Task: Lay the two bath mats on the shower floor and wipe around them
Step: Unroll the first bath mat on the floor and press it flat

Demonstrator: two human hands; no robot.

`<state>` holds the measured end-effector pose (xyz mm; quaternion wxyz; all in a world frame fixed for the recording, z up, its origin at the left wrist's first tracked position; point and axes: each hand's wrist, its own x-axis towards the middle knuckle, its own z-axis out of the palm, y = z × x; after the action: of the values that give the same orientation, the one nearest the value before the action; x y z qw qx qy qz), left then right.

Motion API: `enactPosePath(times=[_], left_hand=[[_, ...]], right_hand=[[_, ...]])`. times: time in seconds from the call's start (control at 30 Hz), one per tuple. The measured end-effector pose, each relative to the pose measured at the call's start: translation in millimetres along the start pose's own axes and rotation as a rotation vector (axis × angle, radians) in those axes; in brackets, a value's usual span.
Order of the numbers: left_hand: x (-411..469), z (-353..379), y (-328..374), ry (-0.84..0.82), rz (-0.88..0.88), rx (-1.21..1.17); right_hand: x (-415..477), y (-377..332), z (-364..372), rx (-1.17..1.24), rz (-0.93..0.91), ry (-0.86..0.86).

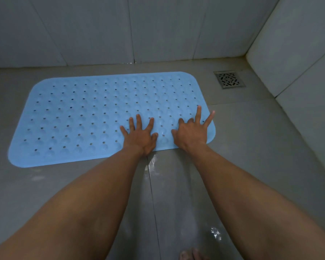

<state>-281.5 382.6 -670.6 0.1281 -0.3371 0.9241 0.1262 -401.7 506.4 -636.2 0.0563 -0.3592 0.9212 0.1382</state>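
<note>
Down on the shower floor [255, 147] lies one pale blue bath mat [79, 117], flat, with rounded corners and rows of small round holes across its dimpled surface. Its long side runs left to right, and its far edge sits near the foot of the tiled back wall [101, 27] without touching it.

Both hands rest on the mat's near right part, palms down. The left hand [139, 136] is spread wide, its fingers straight and fanned out, and its heel sits at the mat's near edge. The right hand [191, 134] is just beside it, close to the near right corner. It is also open, with two fingers stretched long toward the right edge and the other two looking shorter, perhaps a little bent. Neither hand grips anything; they press flat on the mat.

A square metal drain [229, 79] with a patterned grate is set in the floor beyond the mat's far right corner, near the side wall [298, 53]. Wet patches [215, 234] shine on the grey tiles between the forearms, and toes [189, 255] show at the bottom edge.
</note>
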Motion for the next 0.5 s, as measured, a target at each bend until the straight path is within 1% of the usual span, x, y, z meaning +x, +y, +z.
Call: enactPosePath(times=[0.1, 0.23, 0.37, 0.5], left_hand=[[-1, -1, 1, 0.013, -0.015, -0.028], [-7, -9, -21, 0.121, -0.008, -0.111], [-13, -15, -61, 0.153, -0.066, -0.074], [-18, -24, -113, 0.163, -0.156, -0.112]], right_hand=[[2, -4, 1, 0.118, 0.012, -0.04], [8, -27, -8, 0.212, -0.061, -0.05], [12, -66, -14, 0.234, -0.16, -0.069], [22, -101, -17, 0.254, -0.233, -0.074]])
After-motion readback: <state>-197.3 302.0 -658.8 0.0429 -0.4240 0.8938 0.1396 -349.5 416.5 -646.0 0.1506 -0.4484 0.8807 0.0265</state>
